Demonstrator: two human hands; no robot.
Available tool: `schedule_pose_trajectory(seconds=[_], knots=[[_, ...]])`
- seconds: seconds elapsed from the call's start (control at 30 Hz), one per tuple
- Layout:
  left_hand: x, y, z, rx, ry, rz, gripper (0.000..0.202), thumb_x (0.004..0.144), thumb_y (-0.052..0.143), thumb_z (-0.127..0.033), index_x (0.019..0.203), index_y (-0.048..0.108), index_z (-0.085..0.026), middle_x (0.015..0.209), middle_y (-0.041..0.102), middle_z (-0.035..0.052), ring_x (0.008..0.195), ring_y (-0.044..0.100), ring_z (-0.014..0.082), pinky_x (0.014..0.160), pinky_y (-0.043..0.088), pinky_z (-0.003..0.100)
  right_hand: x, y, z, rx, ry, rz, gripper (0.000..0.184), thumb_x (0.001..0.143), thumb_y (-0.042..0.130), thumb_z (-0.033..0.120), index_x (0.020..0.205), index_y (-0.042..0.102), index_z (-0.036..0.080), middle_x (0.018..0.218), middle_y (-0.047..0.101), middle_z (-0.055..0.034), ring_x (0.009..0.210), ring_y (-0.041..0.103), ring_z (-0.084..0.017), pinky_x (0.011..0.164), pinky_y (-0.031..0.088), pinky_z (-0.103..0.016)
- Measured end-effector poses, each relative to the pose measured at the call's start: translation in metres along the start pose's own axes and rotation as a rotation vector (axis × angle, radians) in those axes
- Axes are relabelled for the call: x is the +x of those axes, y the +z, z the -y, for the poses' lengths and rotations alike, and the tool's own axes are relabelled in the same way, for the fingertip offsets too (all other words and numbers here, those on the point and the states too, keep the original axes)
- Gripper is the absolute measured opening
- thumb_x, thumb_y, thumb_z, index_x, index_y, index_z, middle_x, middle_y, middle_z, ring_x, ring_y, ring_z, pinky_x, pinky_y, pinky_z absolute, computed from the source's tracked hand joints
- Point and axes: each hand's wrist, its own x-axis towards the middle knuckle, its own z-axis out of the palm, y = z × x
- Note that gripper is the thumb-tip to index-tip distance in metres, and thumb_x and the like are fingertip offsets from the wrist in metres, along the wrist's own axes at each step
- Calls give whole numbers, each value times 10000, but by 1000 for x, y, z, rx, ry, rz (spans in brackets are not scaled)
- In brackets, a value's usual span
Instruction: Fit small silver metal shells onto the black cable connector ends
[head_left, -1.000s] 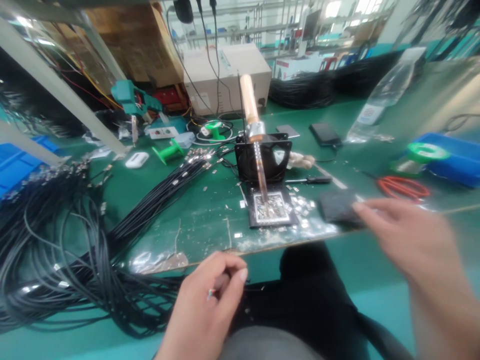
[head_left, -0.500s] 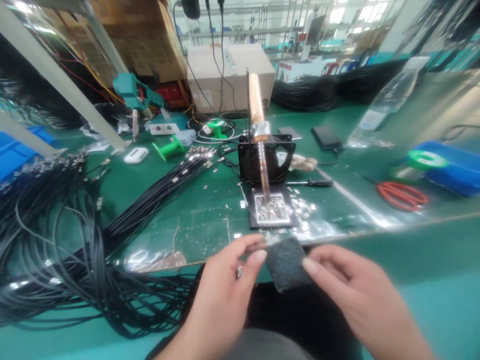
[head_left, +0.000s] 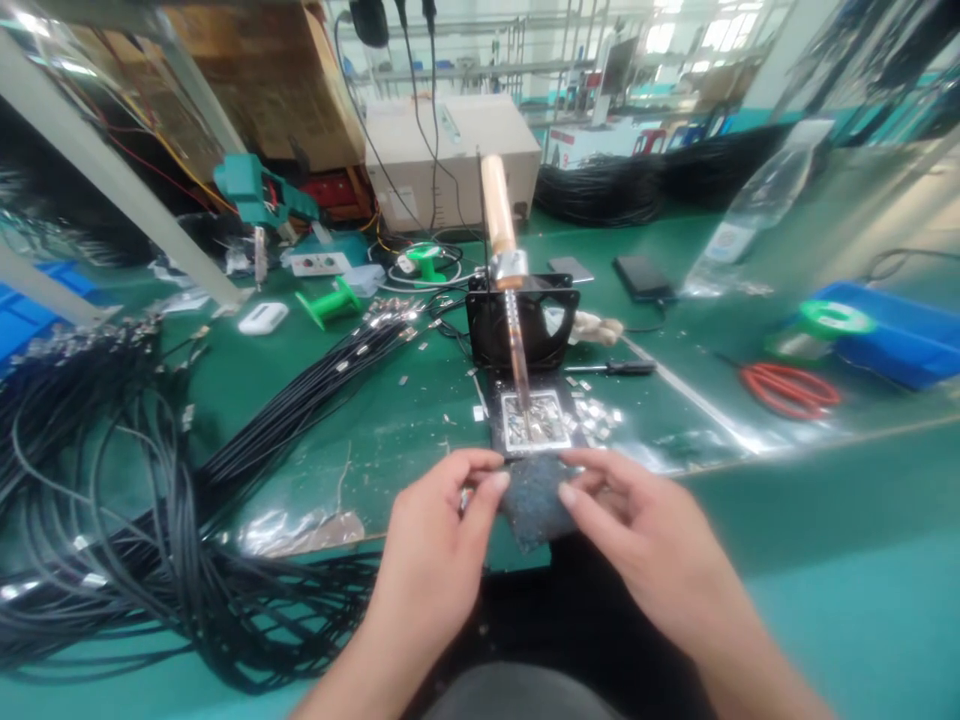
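Between my two hands is a thin, dark grey square pad (head_left: 534, 502) with a rough, speckled face, held at the front edge of the bench. My left hand (head_left: 439, 535) pinches its left side between thumb and fingers. On the opposite side, the thumb and fingers of my right hand (head_left: 649, 530) grip it too. Just beyond the pad, a small white-rimmed tray (head_left: 512, 442) contains bits of metal. A soldering iron (head_left: 498, 205) with a wooden handle stands tip-down over that tray, in front of a black fan frame (head_left: 480, 335).
Bundles of black cables (head_left: 277, 410) cover the left side and hang over the edge. Small metal pieces (head_left: 598, 418) lie right of the tray. Further right are a screwdriver (head_left: 630, 369), red-handled tool (head_left: 787, 390), solder spool (head_left: 836, 318), blue bin (head_left: 911, 335) and plastic bottle (head_left: 761, 205).
Both hands have brought the pad left and slightly forward, nearer the tray. My right hand has come closer to my left. The whole view has shifted a little.
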Motion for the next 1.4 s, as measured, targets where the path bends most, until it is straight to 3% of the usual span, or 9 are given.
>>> schedule_pose_trajectory(seconds=[0.17, 0.5, 0.8, 1.13, 1.4], knots=[[8, 0, -1, 18, 19, -42, 252, 959, 635, -401, 1041, 810, -240, 873, 802, 13, 728, 681, 193, 789, 567, 318, 13, 6, 6, -100, -114, -68, 301, 903, 657, 375, 1089, 825, 207, 832, 799, -21, 591, 658, -159, 556, 556, -279], [6, 0, -3, 39, 103, -129, 273, 977, 627, -372, 1105, 834, -247, 990, 824, 40, 984, 748, 258, 987, 566, 393, 15, 13, 20, -135, -254, -125, 297, 903, 626, 293, 1096, 827, 190, 831, 772, -23, 576, 631, -134, 601, 538, -281], [-6, 3, -4, 91, 287, -191, 190, 1025, 626, -294, 1057, 812, -271, 970, 825, -9, 805, 726, 170, 841, 578, 282, 7, 14, 22, -199, -376, -175, 259, 910, 621, 237, 1071, 817, 186, 771, 729, 5, 504, 547, -106, 508, 456, -258], [-13, 4, 0, 126, 310, -176, 207, 1031, 625, -274, 1104, 819, -262, 1015, 835, 3, 822, 756, 169, 812, 590, 275, 0, 16, 10, -197, -371, -171, 212, 956, 639, 239, 1099, 796, 250, 811, 719, 30, 570, 601, -110, 567, 479, -257], [-16, -1, -7, 129, 316, -179, 229, 1038, 621, -287, 1146, 823, -274, 982, 833, 3, 777, 739, 166, 813, 598, 273, -3, 12, 17, -187, -350, -177, 205, 952, 648, 258, 1088, 801, 261, 791, 724, 30, 547, 602, -113, 550, 479, -260]])
